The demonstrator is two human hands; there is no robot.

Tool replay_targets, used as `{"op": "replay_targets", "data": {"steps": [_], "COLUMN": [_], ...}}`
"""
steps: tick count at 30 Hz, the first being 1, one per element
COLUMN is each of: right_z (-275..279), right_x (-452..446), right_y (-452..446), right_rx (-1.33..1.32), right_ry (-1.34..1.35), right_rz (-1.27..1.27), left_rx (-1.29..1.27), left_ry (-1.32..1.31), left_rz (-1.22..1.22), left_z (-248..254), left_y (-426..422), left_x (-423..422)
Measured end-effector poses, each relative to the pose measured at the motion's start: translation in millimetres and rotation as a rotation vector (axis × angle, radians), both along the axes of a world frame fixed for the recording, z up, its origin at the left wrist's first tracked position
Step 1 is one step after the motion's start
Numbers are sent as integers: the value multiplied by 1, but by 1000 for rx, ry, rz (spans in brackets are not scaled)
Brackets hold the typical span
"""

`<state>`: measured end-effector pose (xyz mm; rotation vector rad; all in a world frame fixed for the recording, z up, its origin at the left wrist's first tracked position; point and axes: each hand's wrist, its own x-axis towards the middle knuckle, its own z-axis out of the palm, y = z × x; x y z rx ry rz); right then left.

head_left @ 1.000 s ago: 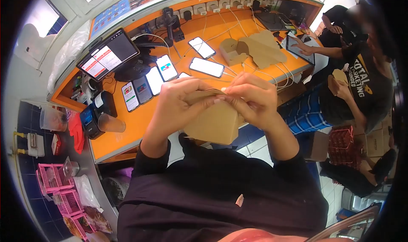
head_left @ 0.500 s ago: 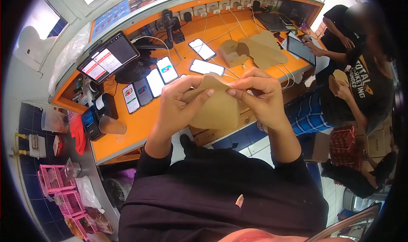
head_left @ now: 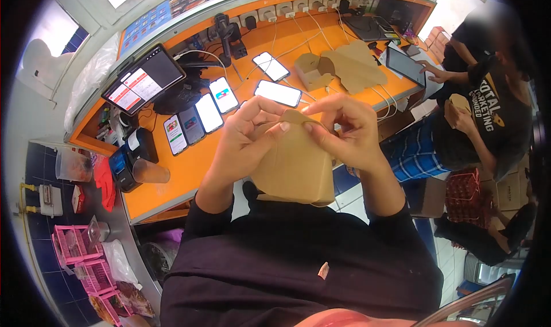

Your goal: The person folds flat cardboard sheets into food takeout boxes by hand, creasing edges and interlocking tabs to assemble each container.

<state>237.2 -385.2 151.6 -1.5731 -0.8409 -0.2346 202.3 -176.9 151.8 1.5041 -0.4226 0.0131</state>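
A brown cardboard box (head_left: 293, 169), partly folded, is held up in front of my chest between both hands. My left hand (head_left: 249, 140) pinches its upper left edge, thumb pressed on the near face. On the other side my right hand (head_left: 347, 129) grips the upper right edge, its thumb against a bent flap. The fingers behind the cardboard are partly hidden. Beyond my hands, a folded cardboard box (head_left: 314, 73) and a flat cardboard blank (head_left: 359, 68) lie on the orange counter (head_left: 172, 175).
Several phones, one of them a lit phone (head_left: 278, 93), lie on the counter among white cables. A tablet (head_left: 143, 77) stands at the left, near a plastic cup (head_left: 150, 171). At the right a person (head_left: 488, 109) holds cardboard and touches another tablet (head_left: 406, 66).
The box has tilted and dropped lower, so more of its broad face shows. My right fingers have shifted along the top edge, where the flap now bends over.
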Motion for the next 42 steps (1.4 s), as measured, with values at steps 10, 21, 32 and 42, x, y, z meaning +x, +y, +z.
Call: {"op": "replay_targets", "data": {"steps": [10,21,32,42], "right_z": [16,2,-13,-10], "right_x": [10,0,18,21], "right_y": [-6,25,37,64], "right_rx": [-279,-39,66,-42], "right_ry": [-553,-523,-228,18], "right_rz": [9,-242,-155,-192], "left_rx": [-52,77,-592,-366], "left_ry": [-156,-678,290,321], "left_rz": [19,312,-59,90], "left_z": [-3,-4,-6,-9], "left_y": [3,0,51,43], "left_x": [5,7,13,12]}}
